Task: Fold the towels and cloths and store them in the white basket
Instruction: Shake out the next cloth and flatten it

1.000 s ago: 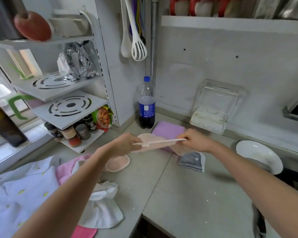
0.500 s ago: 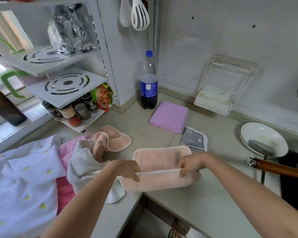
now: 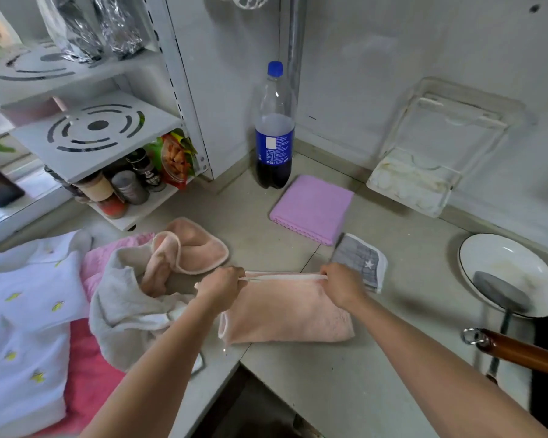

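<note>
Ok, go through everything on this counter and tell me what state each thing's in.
Peach towel: folded over, far edge pinched by both hands.
Left hand: pinching it.
Right hand: pinching it.
Purple cloth: folded flat.
Grey cloth: folded.
Bottle: upright, capped.
Pile: unfolded.

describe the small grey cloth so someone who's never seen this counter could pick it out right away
Start at the tall cola bottle in the counter's back corner; a folded purple cloth lies in front of it. Just nearer than that, touching the right hand, lies the grey cloth. It alone is grey, with a white border and a small white star.
</note>
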